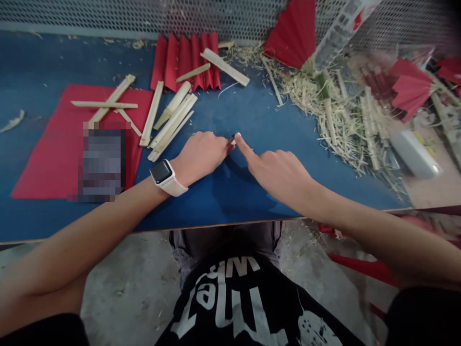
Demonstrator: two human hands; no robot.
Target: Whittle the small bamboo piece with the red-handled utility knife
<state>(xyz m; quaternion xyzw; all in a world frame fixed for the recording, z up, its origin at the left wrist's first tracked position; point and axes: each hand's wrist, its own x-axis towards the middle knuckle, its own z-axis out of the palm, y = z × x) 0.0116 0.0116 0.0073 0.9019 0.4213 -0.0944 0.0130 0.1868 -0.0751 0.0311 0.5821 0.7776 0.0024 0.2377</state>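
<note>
My left hand (205, 153), with a watch (162, 171) on the wrist, is closed over the blue table. A small brown and pale piece (232, 142) pokes out at its fingertips, too small to name. My right hand (279, 175) comes in from the right with its index finger stretched to this piece. Its other fingers curl underneath, and whatever they hold is hidden. Left of my hands lie several split bamboo strips (173, 127). Beyond them a pleated red paper (185, 62) has a bamboo strip (226, 67) lying across its right edge.
A flat red sheet (46, 158) at the left carries crossed bamboo strips (111, 103) and a blurred-out dark object (104, 163). Bamboo shavings (338, 120) pile up at the right. A red paper fan (293, 36) and a plastic bottle (342, 36) stand by the perforated metal panel (108, 17).
</note>
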